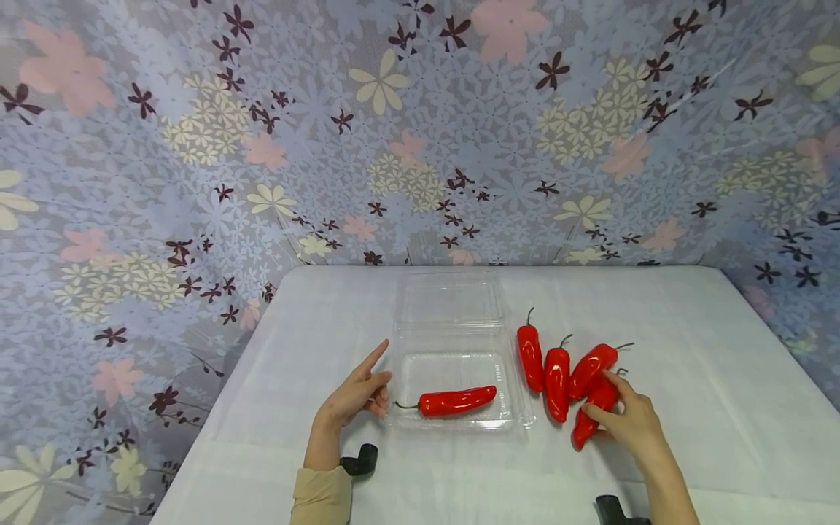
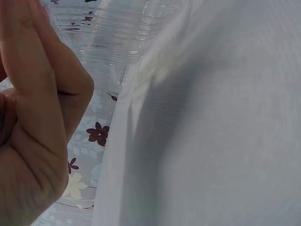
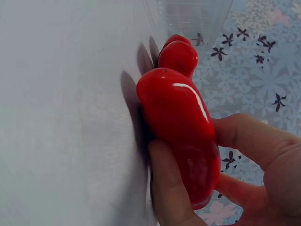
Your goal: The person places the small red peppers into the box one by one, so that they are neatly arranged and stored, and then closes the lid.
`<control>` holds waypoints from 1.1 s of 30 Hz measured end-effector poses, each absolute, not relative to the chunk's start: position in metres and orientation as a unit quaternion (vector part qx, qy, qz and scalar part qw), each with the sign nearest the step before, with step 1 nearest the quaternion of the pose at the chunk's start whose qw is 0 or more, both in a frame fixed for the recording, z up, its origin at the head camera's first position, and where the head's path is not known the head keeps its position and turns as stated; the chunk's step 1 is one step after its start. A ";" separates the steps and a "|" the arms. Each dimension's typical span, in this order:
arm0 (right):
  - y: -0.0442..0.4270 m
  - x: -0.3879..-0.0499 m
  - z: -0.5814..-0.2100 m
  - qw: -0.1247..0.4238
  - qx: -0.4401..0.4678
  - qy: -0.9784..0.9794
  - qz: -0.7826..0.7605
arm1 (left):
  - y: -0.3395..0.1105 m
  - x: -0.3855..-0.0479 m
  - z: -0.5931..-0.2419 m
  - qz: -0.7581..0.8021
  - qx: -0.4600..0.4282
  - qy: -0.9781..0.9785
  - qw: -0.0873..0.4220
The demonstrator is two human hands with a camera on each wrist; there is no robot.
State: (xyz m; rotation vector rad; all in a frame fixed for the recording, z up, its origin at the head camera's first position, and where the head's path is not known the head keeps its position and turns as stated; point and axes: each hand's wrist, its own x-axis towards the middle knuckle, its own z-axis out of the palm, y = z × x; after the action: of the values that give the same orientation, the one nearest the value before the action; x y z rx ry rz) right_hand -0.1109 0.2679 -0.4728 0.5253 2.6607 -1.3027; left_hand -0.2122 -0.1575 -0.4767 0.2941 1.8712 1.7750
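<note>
A clear plastic clamshell box (image 1: 408, 372) lies with its lid folded back on the white table. Inside its base rests one red chili pepper (image 1: 457, 401), stem to the left. My left hand (image 1: 351, 397) is beside the box's left edge, index finger extended and the other fingers bent; whether it touches the plastic I cannot tell. On the right, my right hand (image 1: 630, 423) grips the nearest red chili pepper (image 3: 174, 108) between thumb and fingers, low against the table. Several more red chili peppers (image 1: 557, 383) lie between that hand and the box, stems pointing away.
The box's raised lid (image 1: 449, 299) extends toward the table's far edge. A floral cloth (image 1: 420, 146) hangs behind and around the white table (image 1: 262, 408). Black wrist-worn devices (image 1: 361, 461) show below both hands.
</note>
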 end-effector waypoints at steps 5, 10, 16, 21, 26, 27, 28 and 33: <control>0.264 -0.112 -0.472 0.053 0.184 0.877 -0.441 | -0.159 -0.218 -0.475 0.659 0.112 0.692 0.273; 0.264 -0.111 -0.470 0.004 0.204 0.878 -0.433 | -0.162 -0.223 -0.475 0.660 0.116 0.688 0.278; 0.279 -0.117 -0.466 -0.099 0.168 0.886 -0.421 | -0.163 -0.216 -0.474 0.663 0.112 0.688 0.275; 0.280 -0.132 -0.433 -0.159 0.075 0.880 -0.442 | -0.162 -0.212 -0.473 0.664 0.103 0.688 0.273; 0.264 -0.152 -0.393 -0.150 -0.046 0.868 -0.472 | -0.159 -0.208 -0.472 0.666 0.108 0.685 0.276; 0.260 -0.157 -0.388 -0.139 -0.070 0.863 -0.480 | -0.159 -0.207 -0.472 0.666 0.110 0.684 0.276; 0.257 -0.162 -0.383 -0.129 -0.094 0.857 -0.490 | -0.158 -0.207 -0.472 0.666 0.110 0.684 0.277; 0.242 -0.186 -0.365 -0.081 -0.186 0.835 -0.511 | -0.156 -0.203 -0.472 0.665 0.111 0.685 0.276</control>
State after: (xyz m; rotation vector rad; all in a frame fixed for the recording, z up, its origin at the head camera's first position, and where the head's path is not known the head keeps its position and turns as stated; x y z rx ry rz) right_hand -0.1858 0.2424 -0.3648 -0.6155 2.7689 -1.6938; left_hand -0.2029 -0.1559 -0.4716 0.2982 1.8397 1.7876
